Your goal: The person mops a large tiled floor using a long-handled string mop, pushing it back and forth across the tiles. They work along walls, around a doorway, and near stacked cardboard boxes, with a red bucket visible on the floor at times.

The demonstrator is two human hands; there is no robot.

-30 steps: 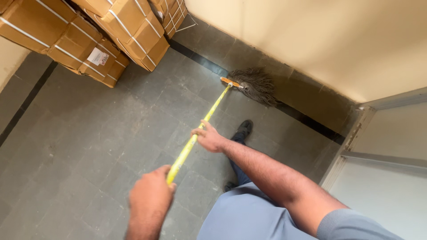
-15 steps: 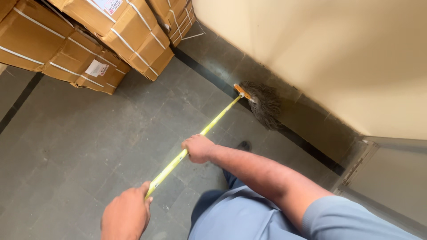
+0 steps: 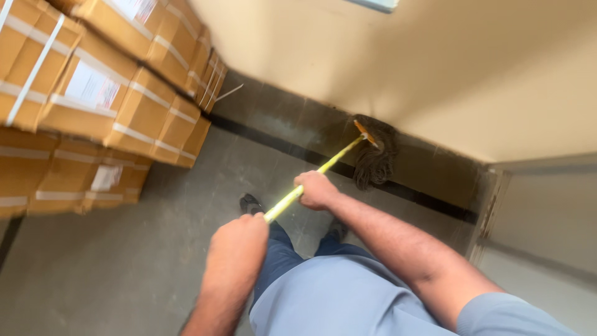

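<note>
1. The grey tiled floor (image 3: 124, 261) runs to a cream wall (image 3: 435, 68) with a dark skirting strip; stacked cardboard boxes (image 3: 93, 106) stand at the left.
2. The mop's dark string head (image 3: 375, 155) rests at the wall base, ahead and to the right of both hands.
3. Its yellow handle (image 3: 329, 163) slants from there back toward the person.
4. The right hand (image 3: 317, 190), fingers closed on the handle, is nearer the head; the left hand (image 3: 239, 246) grips the near end.

mop handle (image 3: 323, 167) yellow | mop head (image 3: 375, 158) dark brown | boxes (image 3: 93, 93) tan, white-strapped
</note>
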